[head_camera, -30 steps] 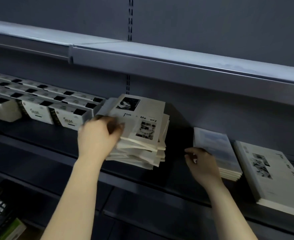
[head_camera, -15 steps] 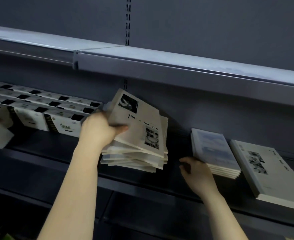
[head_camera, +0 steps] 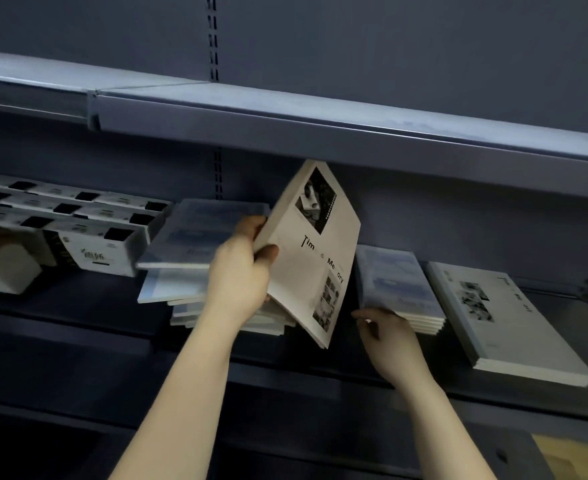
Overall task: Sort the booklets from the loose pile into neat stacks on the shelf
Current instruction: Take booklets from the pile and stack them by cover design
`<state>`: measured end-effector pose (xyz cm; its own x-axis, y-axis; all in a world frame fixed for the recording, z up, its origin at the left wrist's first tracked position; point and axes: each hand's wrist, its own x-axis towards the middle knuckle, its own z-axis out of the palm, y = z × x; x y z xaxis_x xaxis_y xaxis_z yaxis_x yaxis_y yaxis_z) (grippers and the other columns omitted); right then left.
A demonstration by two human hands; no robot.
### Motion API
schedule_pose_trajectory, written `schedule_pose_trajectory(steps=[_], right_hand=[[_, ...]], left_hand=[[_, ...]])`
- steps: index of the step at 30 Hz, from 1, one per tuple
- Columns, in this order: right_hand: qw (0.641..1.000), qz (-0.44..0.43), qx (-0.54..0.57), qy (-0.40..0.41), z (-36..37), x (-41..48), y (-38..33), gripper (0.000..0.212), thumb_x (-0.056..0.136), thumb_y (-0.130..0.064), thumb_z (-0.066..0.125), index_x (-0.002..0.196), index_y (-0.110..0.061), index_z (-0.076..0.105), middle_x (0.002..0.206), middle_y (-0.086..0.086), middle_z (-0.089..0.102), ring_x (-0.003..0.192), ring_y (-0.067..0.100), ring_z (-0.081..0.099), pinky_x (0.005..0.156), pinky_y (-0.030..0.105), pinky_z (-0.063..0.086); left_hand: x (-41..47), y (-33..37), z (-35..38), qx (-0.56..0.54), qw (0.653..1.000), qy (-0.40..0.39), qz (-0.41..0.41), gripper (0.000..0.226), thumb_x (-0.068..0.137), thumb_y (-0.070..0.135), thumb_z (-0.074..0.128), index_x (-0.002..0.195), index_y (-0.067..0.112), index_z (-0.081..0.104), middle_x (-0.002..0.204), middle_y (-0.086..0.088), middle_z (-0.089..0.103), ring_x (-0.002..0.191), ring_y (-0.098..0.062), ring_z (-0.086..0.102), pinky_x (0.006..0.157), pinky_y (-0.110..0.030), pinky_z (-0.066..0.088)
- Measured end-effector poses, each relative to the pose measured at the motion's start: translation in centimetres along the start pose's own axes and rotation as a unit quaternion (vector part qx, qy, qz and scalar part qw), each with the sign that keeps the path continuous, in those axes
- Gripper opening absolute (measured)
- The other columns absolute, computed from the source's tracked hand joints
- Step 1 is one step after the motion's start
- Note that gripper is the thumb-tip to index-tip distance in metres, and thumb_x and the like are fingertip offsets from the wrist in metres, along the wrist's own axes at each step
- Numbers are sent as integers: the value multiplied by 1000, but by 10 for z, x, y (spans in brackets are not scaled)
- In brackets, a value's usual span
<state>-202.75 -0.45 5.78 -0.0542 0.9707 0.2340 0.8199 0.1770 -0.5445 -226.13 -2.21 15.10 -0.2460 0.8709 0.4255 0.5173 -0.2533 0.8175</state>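
Your right hand point(head_camera: 389, 341) is nearest, fingers loosely curled and holding nothing, just beside the blue-covered stack point(head_camera: 396, 278). Your left hand point(head_camera: 240, 278) grips the cream booklet point(head_camera: 313, 244) by its edge. It's tilted steeply above the loose pile point(head_camera: 188, 237) on the shelf point(head_camera: 78, 317).

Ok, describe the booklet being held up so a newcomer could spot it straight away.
Find the dark shelf under the grey upper shelf, then the loose pile at its centre. Above that pile's right side the left hand grips one booklet, tilted up on edge. Unlike the bluish covers lying flat around it, it is cream with a dark photo and black lettering.
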Motion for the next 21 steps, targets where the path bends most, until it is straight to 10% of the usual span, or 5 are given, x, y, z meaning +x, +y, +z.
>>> schedule_pose_trajectory(steps=[8, 12, 16, 21], right_hand=[[901, 166, 400, 19, -27, -12, 12, 25, 94, -44, 50, 107, -27, 62, 94, -3, 71, 81, 15, 70, 62, 30, 57], [902, 159, 400, 28, -40, -17, 28, 44, 76, -51, 70, 111, -27, 58, 102, -10, 68, 90, 7, 66, 58, 21, 54], [898, 148, 414, 16, -49, -17, 45, 21, 88, -33, 65, 108, -25, 65, 97, -9, 74, 87, 10, 69, 61, 25, 53], [864, 145, 482, 22, -56, -21, 66, 11, 96, -24, 55, 106, -25, 59, 88, 2, 74, 60, 25, 69, 45, 23, 49]], left_hand=[[-28, 13, 59, -96, 995, 35, 18, 37, 92, 11, 55, 128, 19, 49, 109, 9, 60, 98, -17, 62, 67, -38, 59], [-40, 15, 81, -115, 992, 30, 37, 36, 93, 15, 56, 127, 25, 48, 105, 19, 58, 95, -17, 63, 48, -27, 55], [-49, 16, 102, -82, 993, 33, 75, 37, 93, 13, 57, 126, 27, 49, 100, 35, 54, 92, 8, 57, 78, -22, 52], [-57, 14, 127, -79, 993, 6, 84, 38, 92, 12, 57, 128, 23, 48, 102, 40, 52, 97, 21, 51, 78, 1, 39]])
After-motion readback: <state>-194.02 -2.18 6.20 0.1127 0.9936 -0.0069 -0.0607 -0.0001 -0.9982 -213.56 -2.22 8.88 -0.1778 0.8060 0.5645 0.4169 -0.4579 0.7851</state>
